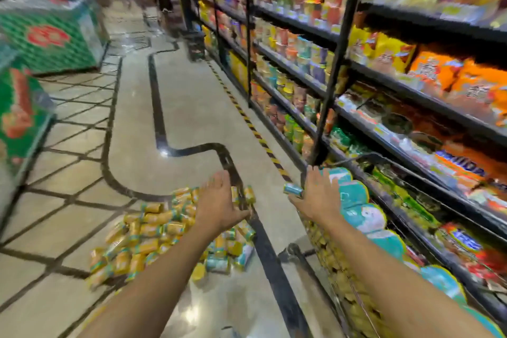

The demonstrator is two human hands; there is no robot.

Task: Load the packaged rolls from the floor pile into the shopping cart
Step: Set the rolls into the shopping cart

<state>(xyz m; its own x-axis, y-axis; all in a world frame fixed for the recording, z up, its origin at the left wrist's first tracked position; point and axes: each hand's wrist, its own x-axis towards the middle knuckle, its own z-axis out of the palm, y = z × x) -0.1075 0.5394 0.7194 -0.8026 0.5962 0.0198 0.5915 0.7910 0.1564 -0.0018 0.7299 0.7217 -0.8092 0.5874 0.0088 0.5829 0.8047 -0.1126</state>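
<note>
Right hand [319, 196] pinches one roll [293, 190] (long axis crosswise) just left of the cart [338, 261]. The pile [153, 230] lies further left, under the left hand [219, 202]; that hand's grip cannot be told.

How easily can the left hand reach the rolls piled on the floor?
Probably yes, easily: the left hand is open just over the pile of rolls, and nothing seems to lie between them.
</note>
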